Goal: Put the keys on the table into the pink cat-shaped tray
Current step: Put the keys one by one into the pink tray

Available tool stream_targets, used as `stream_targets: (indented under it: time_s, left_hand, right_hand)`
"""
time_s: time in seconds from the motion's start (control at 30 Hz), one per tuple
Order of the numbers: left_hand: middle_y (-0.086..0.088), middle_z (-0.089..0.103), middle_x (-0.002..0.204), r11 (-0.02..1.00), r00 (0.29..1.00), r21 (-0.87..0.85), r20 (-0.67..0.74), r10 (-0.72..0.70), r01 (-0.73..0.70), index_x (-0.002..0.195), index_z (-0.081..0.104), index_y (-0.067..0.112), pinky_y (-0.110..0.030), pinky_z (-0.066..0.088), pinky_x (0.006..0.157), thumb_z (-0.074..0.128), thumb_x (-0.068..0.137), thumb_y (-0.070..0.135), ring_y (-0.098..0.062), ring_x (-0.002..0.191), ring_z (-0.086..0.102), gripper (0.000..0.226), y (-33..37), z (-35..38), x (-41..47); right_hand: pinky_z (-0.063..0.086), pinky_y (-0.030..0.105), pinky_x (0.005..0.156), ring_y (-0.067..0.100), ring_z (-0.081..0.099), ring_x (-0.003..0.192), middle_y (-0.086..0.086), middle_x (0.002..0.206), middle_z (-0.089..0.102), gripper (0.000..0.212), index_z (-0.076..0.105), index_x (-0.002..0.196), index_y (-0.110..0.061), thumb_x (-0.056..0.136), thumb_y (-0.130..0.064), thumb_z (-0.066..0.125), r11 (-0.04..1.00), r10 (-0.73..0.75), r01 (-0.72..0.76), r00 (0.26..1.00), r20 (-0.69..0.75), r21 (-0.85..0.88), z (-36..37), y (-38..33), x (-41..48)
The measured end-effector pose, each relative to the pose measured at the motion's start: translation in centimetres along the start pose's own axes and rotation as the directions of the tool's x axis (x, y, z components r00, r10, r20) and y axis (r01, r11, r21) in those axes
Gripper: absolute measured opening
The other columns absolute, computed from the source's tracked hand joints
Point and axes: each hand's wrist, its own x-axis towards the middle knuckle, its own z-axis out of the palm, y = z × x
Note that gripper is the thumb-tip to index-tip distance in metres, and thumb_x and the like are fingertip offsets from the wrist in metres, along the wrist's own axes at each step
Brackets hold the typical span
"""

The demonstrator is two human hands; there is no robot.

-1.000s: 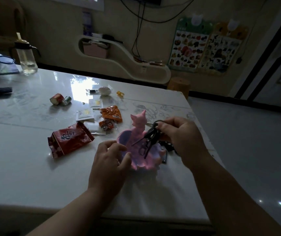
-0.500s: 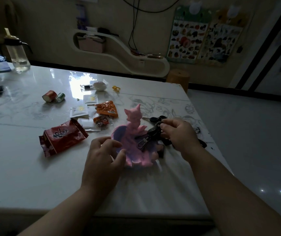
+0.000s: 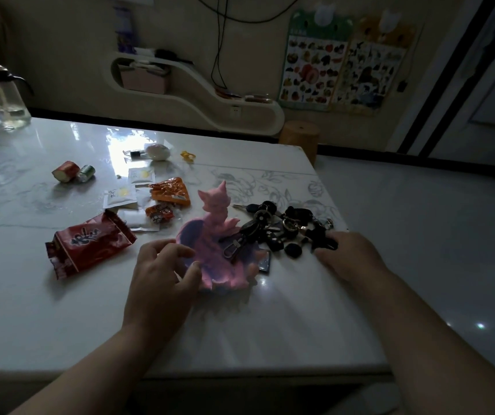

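The keys (image 3: 282,232) are lying between tray (image 3: 210,259) and right hand (image 3: 348,256), whose fingertips are touching them, grip unclear; the left hand (image 3: 162,274) is resting loosely open at the rim.

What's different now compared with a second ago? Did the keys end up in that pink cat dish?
Only partly. The right hand, which had held the keys over the pink cat tray, has lowered them, let go and slid right. One clip and strap lie inside the tray; most of the bunch sprawls on the table beside it. The left hand stays at the tray's near-left rim, and the snack packets have not moved.
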Motion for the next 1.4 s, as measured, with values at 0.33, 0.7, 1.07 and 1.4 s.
stream_targets:
  time_s: [0.33,0.7,1.07,1.4]
  left_hand:
    - [0.001,0.045,0.1,1.0,1.0,0.002,-0.019,0.006,-0.006,0.086,0.063,0.022,-0.009,0.033,0.066,0.068,0.073,0.016,0.018,0.084,0.043,0.015,0.0,0.3,0.1]
    - [0.002,0.043,0.1,1.0,1.0,-0.001,0.008,-0.006,0.006,0.087,0.062,0.022,-0.01,0.034,0.068,0.067,0.074,0.016,0.0,0.079,0.044,0.015,0.3,-0.1,0.0]
    - [0.002,0.044,0.1,1.0,1.0,-0.013,0.016,-0.012,0.012,0.085,0.061,0.024,-0.008,0.032,0.069,0.066,0.074,0.019,-0.005,0.084,0.045,0.013,0.4,-0.3,-0.1]
    - [0.003,0.044,0.101,1.0,1.0,-0.021,0.015,-0.007,0.007,0.086,0.061,0.024,-0.004,0.03,0.069,0.066,0.074,0.018,0.005,0.083,0.044,0.013,0.2,-0.4,-0.1]
  right_hand:
    - [0.037,0.027,0.057,0.025,0.062,0.074,0.008,0.079,0.067,0.015,0.059,0.076,-0.022,0.088,-0.03,0.056,0.902,0.052,0.075,0.959,-0.278,0.426,-1.5,-1.9,0.4]
    - [0.05,0.017,0.051,0.01,0.069,0.061,-0.001,0.076,0.072,0.011,0.062,0.081,-0.022,0.09,-0.022,0.056,0.366,0.102,0.244,0.949,-0.3,0.898,-6.6,-7.7,-3.6]
    - [0.053,0.02,0.053,0.01,0.068,0.059,0.002,0.075,0.069,0.01,0.064,0.079,-0.021,0.087,-0.02,0.06,0.581,-0.105,0.238,0.97,-0.219,0.779,-1.9,-11.3,-4.3]
    - [0.048,0.026,0.067,0.015,0.061,0.078,-0.002,0.079,0.066,0.008,0.069,0.081,-0.023,0.079,-0.03,0.068,0.81,-0.253,0.337,0.939,-0.232,0.48,2.5,-12.1,-3.1]
